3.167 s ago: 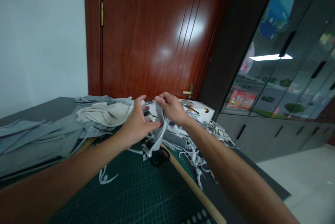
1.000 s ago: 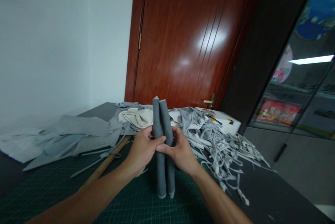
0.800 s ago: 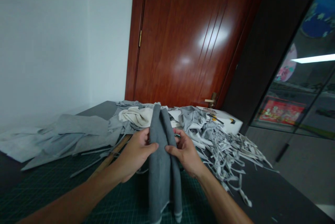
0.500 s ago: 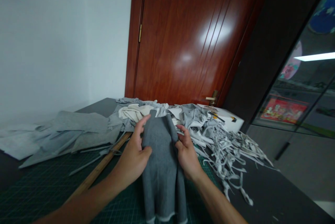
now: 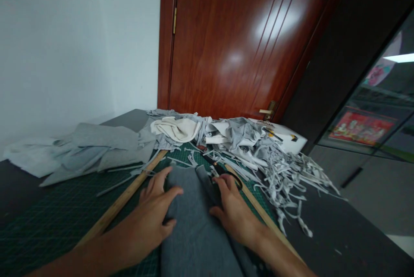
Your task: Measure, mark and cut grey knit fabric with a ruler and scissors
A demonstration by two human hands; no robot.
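Note:
A folded piece of grey cloth (image 5: 190,229) lies lengthwise in front of me over the green cutting mat (image 5: 48,229). My left hand (image 5: 155,212) is at its left edge, fingers spread and fingertips touching the cloth near the far corner. On the other side my right hand (image 5: 234,208) has its thumb and curled fingers around the folded right edge. Black-handled scissors (image 5: 238,180) lie just beyond the right hand, partly covered by it. The near end of the cloth runs out of view.
Wooden strips lie on both sides, one at left (image 5: 129,193) and one at right (image 5: 258,210). Grey fabric pieces (image 5: 106,139), cream cloth (image 5: 177,129) and tangled fabric strips (image 5: 284,177) are heaped behind. A white box (image 5: 294,136) stands at back right, before a wooden door (image 5: 226,52).
The cloth has come down from its raised position onto the mat, and both hands have lowered with it. My left fingers have spread. The scissors and right wooden strip now show.

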